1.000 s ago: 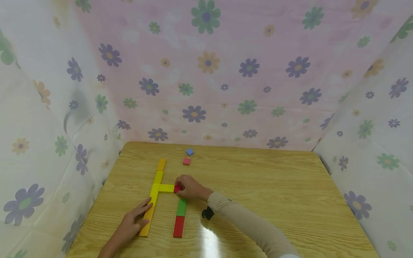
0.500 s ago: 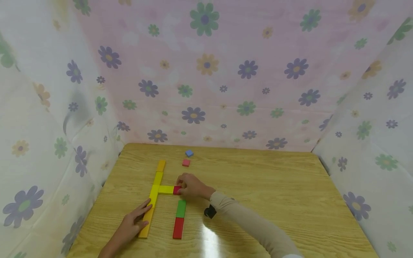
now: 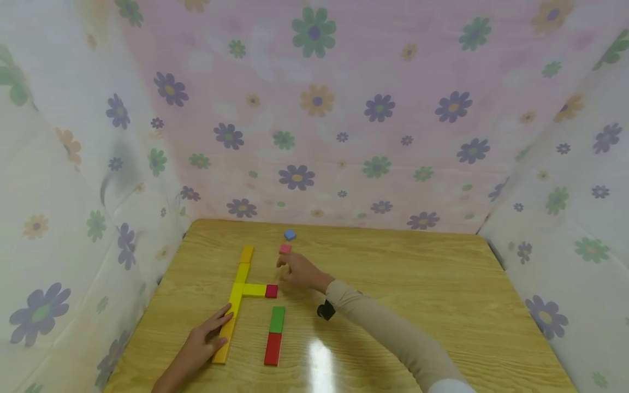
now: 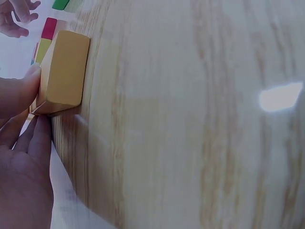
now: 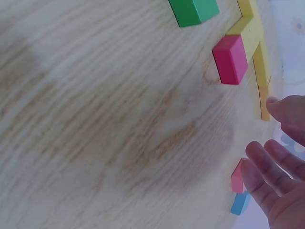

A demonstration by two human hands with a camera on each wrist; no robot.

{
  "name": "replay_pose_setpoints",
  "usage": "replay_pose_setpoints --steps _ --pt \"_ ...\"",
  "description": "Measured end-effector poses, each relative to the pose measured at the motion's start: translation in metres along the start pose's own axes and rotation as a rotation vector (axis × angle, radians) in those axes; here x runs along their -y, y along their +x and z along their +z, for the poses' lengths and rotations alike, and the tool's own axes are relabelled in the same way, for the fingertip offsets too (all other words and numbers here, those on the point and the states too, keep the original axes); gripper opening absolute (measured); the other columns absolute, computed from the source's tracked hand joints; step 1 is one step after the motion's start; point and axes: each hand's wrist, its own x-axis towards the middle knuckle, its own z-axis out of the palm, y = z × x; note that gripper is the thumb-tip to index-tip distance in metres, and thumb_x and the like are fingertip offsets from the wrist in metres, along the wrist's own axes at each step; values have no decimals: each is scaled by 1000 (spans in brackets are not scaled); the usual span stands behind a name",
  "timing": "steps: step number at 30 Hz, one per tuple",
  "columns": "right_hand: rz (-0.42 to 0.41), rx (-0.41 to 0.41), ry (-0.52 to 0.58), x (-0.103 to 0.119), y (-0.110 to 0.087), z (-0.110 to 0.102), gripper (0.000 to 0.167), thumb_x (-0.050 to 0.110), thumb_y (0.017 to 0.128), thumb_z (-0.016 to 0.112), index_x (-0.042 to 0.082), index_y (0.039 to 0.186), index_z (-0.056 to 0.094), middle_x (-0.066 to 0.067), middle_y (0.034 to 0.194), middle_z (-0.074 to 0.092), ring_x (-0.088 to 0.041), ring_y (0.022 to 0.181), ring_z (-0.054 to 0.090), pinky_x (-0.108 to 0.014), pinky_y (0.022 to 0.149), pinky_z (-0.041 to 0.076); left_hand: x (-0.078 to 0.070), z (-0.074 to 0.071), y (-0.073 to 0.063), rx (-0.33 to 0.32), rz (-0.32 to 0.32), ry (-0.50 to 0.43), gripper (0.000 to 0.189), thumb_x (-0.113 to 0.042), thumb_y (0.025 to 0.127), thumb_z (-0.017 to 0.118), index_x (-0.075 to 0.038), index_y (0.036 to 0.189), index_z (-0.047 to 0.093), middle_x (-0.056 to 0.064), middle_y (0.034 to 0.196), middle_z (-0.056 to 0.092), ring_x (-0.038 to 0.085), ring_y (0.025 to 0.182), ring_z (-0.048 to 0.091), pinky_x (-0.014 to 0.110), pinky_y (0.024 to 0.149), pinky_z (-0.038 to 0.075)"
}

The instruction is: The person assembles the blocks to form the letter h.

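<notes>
A row of orange and yellow blocks runs away from me on the left, with a yellow block (image 3: 254, 290) branching right and a crimson block (image 3: 271, 291) at its tip. My left hand (image 3: 199, 341) straddles the near orange block (image 4: 68, 69), thumb on one side and fingers on the other; its fingertips reach the yellow block (image 3: 236, 297) ahead. Holding nothing, my right hand (image 3: 301, 271) hovers right of the row with fingers loosely bent, fingertips close to a small pink block (image 3: 285, 249). In the right wrist view, thumb and fingers (image 5: 259, 179) stand apart.
A blue block (image 3: 290, 234) lies behind the pink one. A green block (image 3: 277, 319) and a red block (image 3: 273, 349) lie end to end on the wooden table (image 3: 417, 295). Flowered cloth (image 3: 344, 109) closes off the back and both sides.
My right hand has let go of the crimson block at the branch's tip and moved away from me toward the pink block. The left hand stays in place on the row.
</notes>
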Motion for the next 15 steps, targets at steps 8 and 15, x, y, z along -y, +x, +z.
replay_pose_setpoints --steps 8,15 --pt "30 -12 18 -10 6 -4 28 5 87 66 -4 114 62 -13 117 55 -7 64 52 -22 66 46 1 -1 2 15 -1 -34 54 1 84 66 -7 136 53 5 147 38 27 135 31 11 97 32" --pt "29 -36 -10 -22 13 -3 29 5 85 68 -2 112 62 -14 111 58 -19 81 58 -24 70 47 1 0 1 28 -42 -54 54 2 84 66 -8 136 53 4 148 38 24 136 29 13 98 32"
